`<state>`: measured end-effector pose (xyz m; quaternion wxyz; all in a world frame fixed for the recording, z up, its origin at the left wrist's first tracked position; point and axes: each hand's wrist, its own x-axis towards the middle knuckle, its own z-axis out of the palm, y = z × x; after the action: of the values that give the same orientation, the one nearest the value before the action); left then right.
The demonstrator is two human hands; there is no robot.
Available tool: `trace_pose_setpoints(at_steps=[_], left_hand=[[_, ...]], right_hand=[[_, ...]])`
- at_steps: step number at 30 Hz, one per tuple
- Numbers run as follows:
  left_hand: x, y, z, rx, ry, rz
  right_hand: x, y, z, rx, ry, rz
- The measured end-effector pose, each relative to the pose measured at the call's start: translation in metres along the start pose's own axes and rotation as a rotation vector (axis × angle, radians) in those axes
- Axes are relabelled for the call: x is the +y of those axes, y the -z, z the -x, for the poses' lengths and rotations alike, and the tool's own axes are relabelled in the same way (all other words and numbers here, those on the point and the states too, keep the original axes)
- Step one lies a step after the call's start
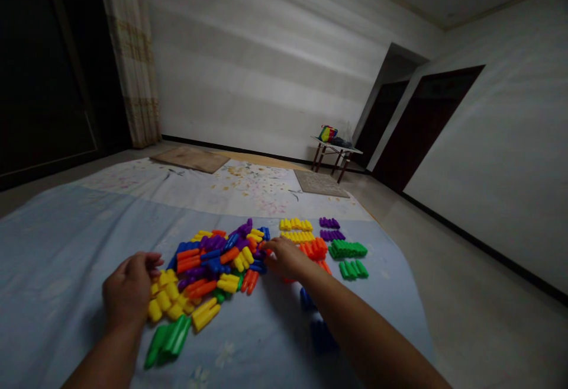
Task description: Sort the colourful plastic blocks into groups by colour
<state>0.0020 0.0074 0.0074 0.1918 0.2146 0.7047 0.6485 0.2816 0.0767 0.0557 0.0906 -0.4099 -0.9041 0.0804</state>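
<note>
Kneeling over a pale blue sheet (66,259) on the floor, left hand (128,291) curled on yellow pegs (163,301); right hand (286,257) fingers together in the mixed pile (217,256); bare white walls (266,51), small table (337,151) far off.

A loose heap of coloured plastic peg blocks (213,261) lies on a pale blue bedsheet (66,259); left hand (128,291) rests at the heap's near-left edge, right hand (286,257) touches its right edge, beside sorted green pegs (348,250)
</note>
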Motion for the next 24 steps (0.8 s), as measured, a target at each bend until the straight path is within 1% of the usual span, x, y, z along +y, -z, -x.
trace_pose_setpoints(at_steps=[3, 5, 9, 11, 14, 18, 20, 24], left_hand=[[-0.002, 0.001, -0.001, -0.011, -0.022, -0.004], [-0.002, 0.001, -0.001, -0.015, -0.031, 0.001], [-0.002, -0.001, 0.000, -0.013, -0.033, 0.019], [-0.003, -0.001, 0.000, -0.016, -0.035, 0.025], [-0.005, -0.001, -0.001, -0.021, -0.047, 0.028], [-0.007, -0.002, -0.002, -0.014, -0.062, 0.021], [-0.007, -0.003, -0.002, -0.009, -0.066, 0.020], [-0.006, -0.003, -0.001, -0.002, -0.064, 0.021]], right_hand=[[-0.001, -0.003, 0.000, -0.007, -0.007, 0.029], [-0.001, -0.003, 0.004, 0.020, 0.002, 0.032], [-0.006, -0.001, 0.025, 0.120, 0.020, -0.001], [-0.012, -0.001, 0.038, 0.143, 0.022, -0.021], [-0.021, -0.004, 0.056, 0.107, 0.023, -0.024], [-0.028, -0.007, 0.067, -0.037, 0.050, 0.018], [-0.029, -0.005, 0.069, -0.082, 0.056, 0.005], [-0.027, 0.002, 0.067, -0.038, 0.081, -0.077]])
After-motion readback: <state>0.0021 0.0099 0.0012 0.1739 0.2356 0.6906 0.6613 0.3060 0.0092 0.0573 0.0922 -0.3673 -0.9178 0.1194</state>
